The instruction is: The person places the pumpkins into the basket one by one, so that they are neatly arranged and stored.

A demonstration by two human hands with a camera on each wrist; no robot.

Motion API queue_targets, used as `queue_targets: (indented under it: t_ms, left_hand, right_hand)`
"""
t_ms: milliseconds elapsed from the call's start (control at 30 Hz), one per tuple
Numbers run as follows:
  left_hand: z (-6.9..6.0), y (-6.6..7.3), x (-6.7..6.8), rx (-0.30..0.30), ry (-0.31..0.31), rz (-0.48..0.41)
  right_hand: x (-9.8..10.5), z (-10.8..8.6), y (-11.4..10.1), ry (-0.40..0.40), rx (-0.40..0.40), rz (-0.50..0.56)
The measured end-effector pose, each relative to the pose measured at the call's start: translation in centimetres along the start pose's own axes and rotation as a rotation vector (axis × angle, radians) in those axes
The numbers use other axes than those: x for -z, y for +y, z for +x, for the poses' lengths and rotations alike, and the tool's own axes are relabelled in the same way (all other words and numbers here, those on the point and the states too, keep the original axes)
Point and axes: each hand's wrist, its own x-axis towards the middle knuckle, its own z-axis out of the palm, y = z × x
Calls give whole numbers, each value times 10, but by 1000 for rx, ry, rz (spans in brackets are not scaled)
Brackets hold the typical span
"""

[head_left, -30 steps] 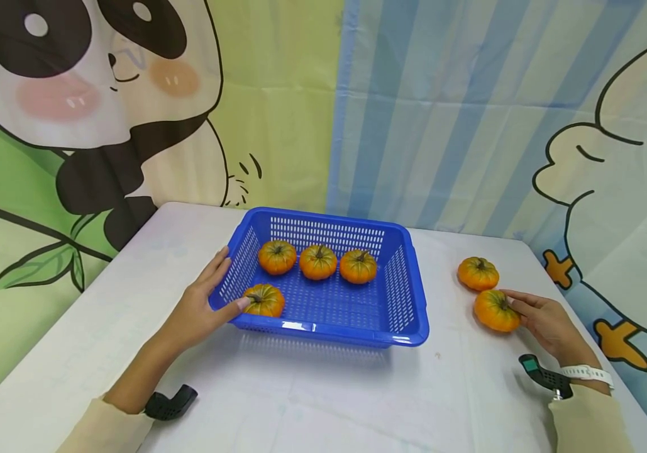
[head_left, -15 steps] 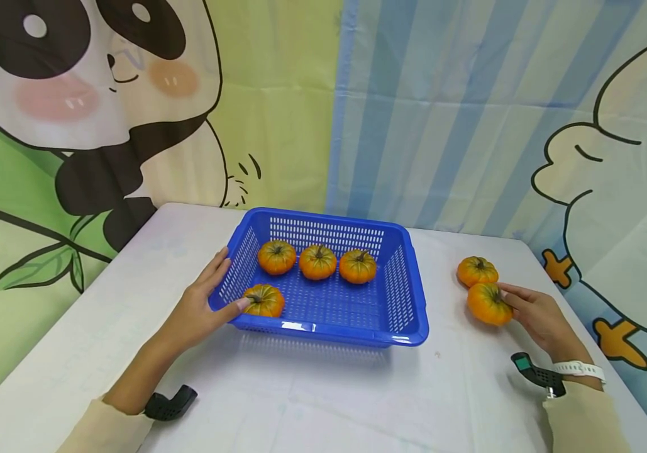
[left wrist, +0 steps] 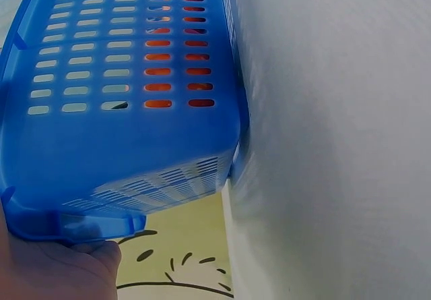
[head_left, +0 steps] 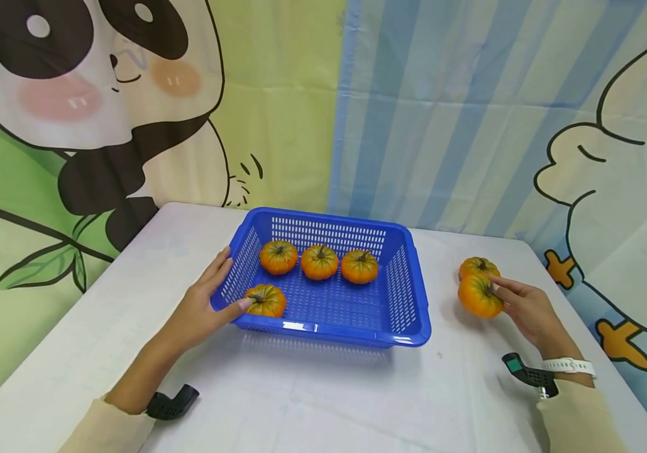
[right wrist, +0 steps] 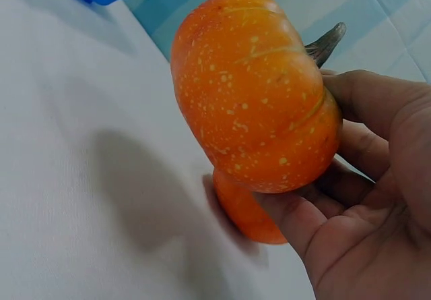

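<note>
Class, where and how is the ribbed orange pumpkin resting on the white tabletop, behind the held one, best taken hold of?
The resting ribbed orange pumpkin is probably best gripped across its bulging sides, thumb opposite fingers, from above: it sits upright, stem up. The near side looks worse, since the right hand holds another round orange pumpkin in front of it.

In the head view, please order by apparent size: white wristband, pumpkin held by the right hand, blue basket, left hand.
Largest to smallest:
blue basket
left hand
held pumpkin
white wristband

Blue basket, pumpkin on white table
</note>
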Motion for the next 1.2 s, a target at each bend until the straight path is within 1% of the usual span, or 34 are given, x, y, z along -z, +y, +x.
queue_targets:
  t_ms: [133, 333, 500, 700, 867, 1000, 1100, 1200]
  left_hand:
    - [0, -1, 0, -9, 1, 1]
    - [0, -1, 1, -20, 0, -11]
    - [0, 0, 1, -14, -3, -10]
    - [0, 1, -1, -6, -5, -7]
    - [0, 0, 0, 1, -4, -18]
    - [-1, -1, 0, -6, 2, -31]
    - [1, 0, -1, -12, -1, -30]
    - [1, 2, -1, 2, 4, -22]
  right_hand:
    - [-6, -3, -6, 11, 30, 25]
    - [-12, -9, -17, -1, 78, 109]
    - [-19, -13, -24, -10, 104, 160]
    - [-23, -17, -32, -21, 141, 169]
    - [-29, -20, -38, -46, 168, 224]
    - [-33, -21, -43, -80, 231, 222]
    - [-34, -23, -46, -87, 272, 174]
    - [-35, -23, -50, -93, 298, 120]
